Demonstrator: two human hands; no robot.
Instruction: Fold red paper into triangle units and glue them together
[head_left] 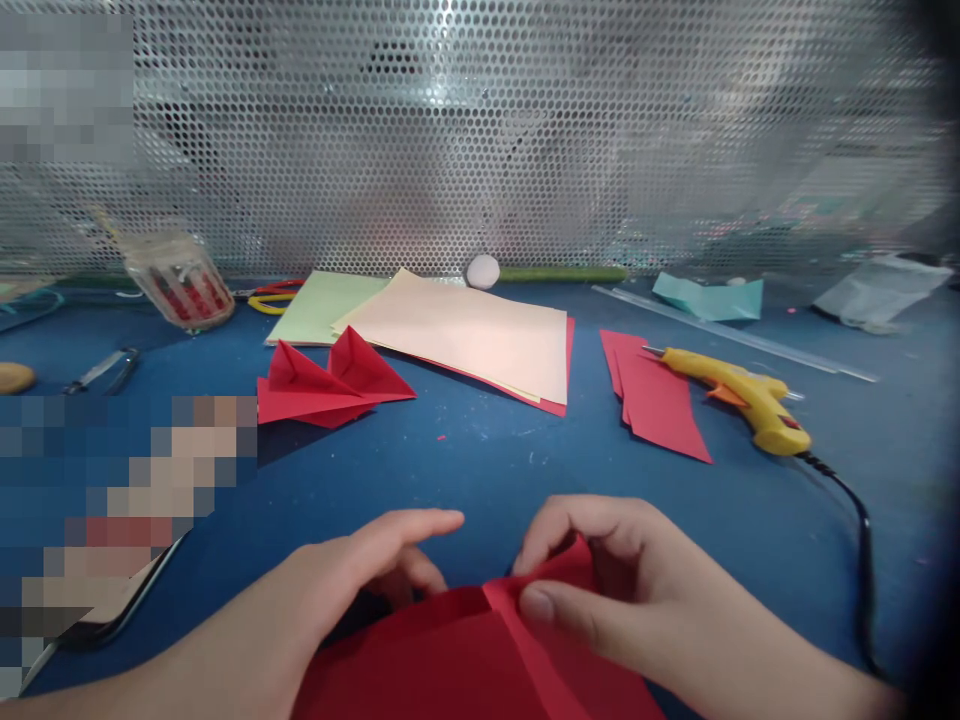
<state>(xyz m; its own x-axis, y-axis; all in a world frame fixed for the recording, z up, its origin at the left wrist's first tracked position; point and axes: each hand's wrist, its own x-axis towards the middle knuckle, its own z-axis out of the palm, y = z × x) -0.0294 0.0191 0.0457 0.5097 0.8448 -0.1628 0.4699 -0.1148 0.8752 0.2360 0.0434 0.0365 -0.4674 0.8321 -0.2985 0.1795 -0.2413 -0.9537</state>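
A red sheet of paper [465,660] lies at the near edge of the blue table [480,470], partly folded. My right hand [622,590] pinches a raised fold of it between thumb and fingers. My left hand [360,580] rests on the sheet's left part, index finger stretched forward, the other fingers curled down onto the paper. Farther back on the left sit two folded red paper pieces [330,385].
A stack of cream, green and red sheets [465,335] lies mid-table. Red strips [656,395] and a yellow glue gun [742,400] with a black cord are right. A jar [180,275], scissors [274,296], a white ball [483,271] and a perforated metal screen stand behind.
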